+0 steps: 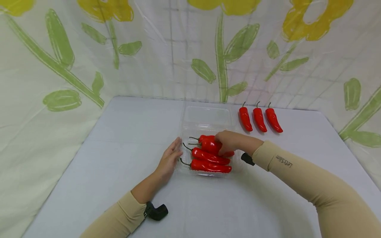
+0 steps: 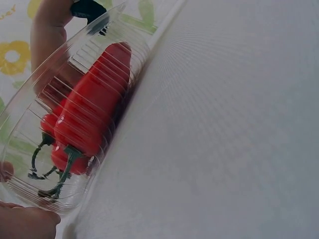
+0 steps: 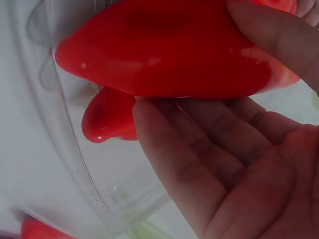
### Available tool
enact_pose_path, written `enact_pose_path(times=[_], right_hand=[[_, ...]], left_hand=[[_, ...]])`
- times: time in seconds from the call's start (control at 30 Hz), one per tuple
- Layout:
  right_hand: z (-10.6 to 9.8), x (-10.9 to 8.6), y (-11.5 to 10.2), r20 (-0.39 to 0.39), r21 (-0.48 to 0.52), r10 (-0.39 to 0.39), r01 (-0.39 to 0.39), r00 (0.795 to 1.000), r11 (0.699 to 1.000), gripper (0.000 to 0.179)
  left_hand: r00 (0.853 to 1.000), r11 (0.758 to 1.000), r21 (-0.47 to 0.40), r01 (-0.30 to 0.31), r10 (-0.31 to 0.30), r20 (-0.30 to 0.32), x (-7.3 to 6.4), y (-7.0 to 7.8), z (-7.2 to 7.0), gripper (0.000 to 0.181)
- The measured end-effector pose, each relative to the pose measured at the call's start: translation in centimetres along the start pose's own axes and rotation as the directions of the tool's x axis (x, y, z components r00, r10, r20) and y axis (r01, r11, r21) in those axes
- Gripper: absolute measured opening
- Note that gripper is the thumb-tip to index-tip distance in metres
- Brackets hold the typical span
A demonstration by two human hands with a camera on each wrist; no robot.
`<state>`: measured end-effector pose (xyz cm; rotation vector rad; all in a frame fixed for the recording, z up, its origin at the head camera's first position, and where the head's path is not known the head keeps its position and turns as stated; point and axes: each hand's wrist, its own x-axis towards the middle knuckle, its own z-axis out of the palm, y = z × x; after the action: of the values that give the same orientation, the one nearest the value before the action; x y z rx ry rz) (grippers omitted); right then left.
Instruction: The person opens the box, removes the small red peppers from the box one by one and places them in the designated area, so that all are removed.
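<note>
In the head view, a clear plastic clamshell box [image 1: 208, 174] lies with its lid folded back, several glossy red chili peppers in its tray. My right hand [image 1: 230, 142] reaches in from the right and pinches one red chili pepper [image 1: 208, 145] over the others. The right wrist view has this pepper [image 3: 164, 50] between thumb and fingers, another pepper [image 3: 109, 117] beneath it. My left hand [image 1: 168, 160] rests against the box's left side, fingers nearly straight; its thumb [image 2: 30, 221] is at the rim in the left wrist view. Two chili peppers [image 1: 209, 155] lie side by side nearest me.
Three more red chili peppers [image 1: 259, 119] lie in a row at the table's back right, stems away from me. The transparent lid [image 1: 207, 115] spreads flat behind the tray. A curtain [image 1: 143, 76] with painted flowers hangs along the back of the white table [image 1: 125, 132].
</note>
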<state>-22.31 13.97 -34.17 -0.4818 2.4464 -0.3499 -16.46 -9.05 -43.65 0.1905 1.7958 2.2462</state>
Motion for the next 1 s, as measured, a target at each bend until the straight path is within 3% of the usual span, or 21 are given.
enact_pose_path(times=[0.3,0.53,0.73,1.0], right_hand=[[-0.1,0.1,0.4,0.011,0.024,-0.071,0.071,0.997,0.997,0.046],[-0.6,-0.1,0.9,-0.082,0.090,-0.140,0.148,0.987,0.985,0.052],[-0.8,-0.6,1.7,-0.017,0.261,-0.177,0.176,0.984,0.949,0.058],[-0.4,-1.6,1.8,-0.031,0.275,-0.188,0.190,0.982,0.943,0.064]], left_hand=[[1.000,1.000,0.000,0.008,-0.008,-0.002,0.0,0.0,0.0,0.060],[1.000,1.000,0.009,0.004,-0.004,-0.002,0.1,0.0,-0.1,0.060],[1.000,1.000,0.017,0.011,-0.011,-0.002,0.2,-0.1,-0.1,0.059],[1.000,1.000,0.009,0.012,-0.012,-0.004,0.2,-0.1,-0.1,0.059]])
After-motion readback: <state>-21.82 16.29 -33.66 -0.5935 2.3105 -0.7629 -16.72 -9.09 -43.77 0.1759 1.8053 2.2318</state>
